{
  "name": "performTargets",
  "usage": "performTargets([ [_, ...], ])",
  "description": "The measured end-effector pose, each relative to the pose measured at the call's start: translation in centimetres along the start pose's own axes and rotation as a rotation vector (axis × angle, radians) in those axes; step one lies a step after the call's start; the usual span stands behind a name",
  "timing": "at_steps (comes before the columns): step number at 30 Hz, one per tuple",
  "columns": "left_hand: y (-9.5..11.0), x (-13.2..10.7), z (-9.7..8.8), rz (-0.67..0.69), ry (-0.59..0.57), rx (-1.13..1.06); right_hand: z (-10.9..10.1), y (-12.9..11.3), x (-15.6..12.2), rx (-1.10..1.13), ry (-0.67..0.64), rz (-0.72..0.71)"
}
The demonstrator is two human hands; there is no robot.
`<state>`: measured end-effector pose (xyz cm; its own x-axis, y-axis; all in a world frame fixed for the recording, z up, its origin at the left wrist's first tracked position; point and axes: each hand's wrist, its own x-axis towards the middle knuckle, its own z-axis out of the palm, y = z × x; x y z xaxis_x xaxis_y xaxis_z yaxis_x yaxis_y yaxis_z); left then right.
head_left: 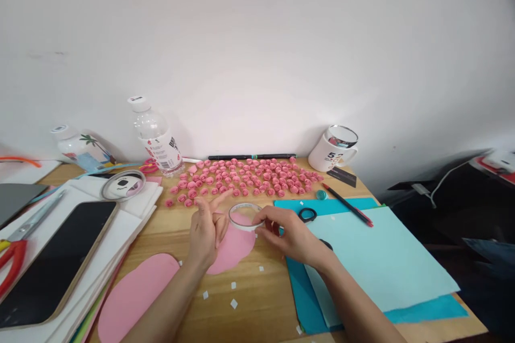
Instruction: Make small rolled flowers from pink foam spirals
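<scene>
A clear roll of tape (243, 226) is pinched at its right edge by my right hand (287, 230). To its left is my left hand (206, 230), index finger stretched out and the other fingers partly curled, with nothing visible in it. A pink paper piece with a wavy edge (235, 251) lies under the roll and between the hands. Many small pink rolled paper roses (249, 174) spread beyond them. Black scissor handles (308, 215) show beside my right hand, which partly hides the scissors. Another pink paper piece (139, 292) lies by my left forearm.
Blue paper sheets (382, 257) lie at right, with a pen (348, 204) and a mug (333, 150) behind. Small white squares (234, 304) dot the table. At left are a phone (60, 257), stacked paper, red-handled scissors (16, 262) and a bottle (159, 142).
</scene>
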<state>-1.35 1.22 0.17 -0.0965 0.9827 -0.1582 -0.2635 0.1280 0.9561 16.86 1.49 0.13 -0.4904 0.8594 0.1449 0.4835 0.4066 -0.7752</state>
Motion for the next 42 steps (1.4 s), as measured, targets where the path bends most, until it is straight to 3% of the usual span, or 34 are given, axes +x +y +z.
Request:
performTargets([
  [6, 0.0, -0.1, 0.0, 0.024, 0.004, 0.008, -0.9, 0.7, 0.1, -0.110, 0.151, 0.000],
  [15, 0.7, -0.5, 0.2, 0.065, -0.042, 0.014, -0.3, 2.3, 0.1, -0.199, 0.041, -0.050],
  [19, 0.5, -0.6, 0.1, 0.076, -0.044, -0.002, 0.4, 2.6, 0.3, -0.182, 0.127, -0.055],
  [22, 0.5, -0.6, 0.0, 0.078, -0.048, -0.002, 1.3, 1.8, 0.4, -0.175, 0.181, -0.162],
  [27, 0.6, -0.6, 0.0, 0.072, -0.058, -0.022, 3.3, 0.4, 0.3, -0.238, 0.048, -0.327],
  [31, 0.4, -0.4, 0.0, 0.068, -0.058, -0.017, 4.2, 0.7, 0.0, -0.270, 0.045, -0.314],
  [37, -0.3, -0.1, 0.2, 0.107, -0.021, 0.095, 4.0, 0.8, 0.1, -0.299, 0.047, -0.246],
  [42, -0.7, -0.3, 0.1, 0.159, -0.082, 0.184, 3.9, 0.8, 0.0, -0.362, 0.051, -0.243],
])
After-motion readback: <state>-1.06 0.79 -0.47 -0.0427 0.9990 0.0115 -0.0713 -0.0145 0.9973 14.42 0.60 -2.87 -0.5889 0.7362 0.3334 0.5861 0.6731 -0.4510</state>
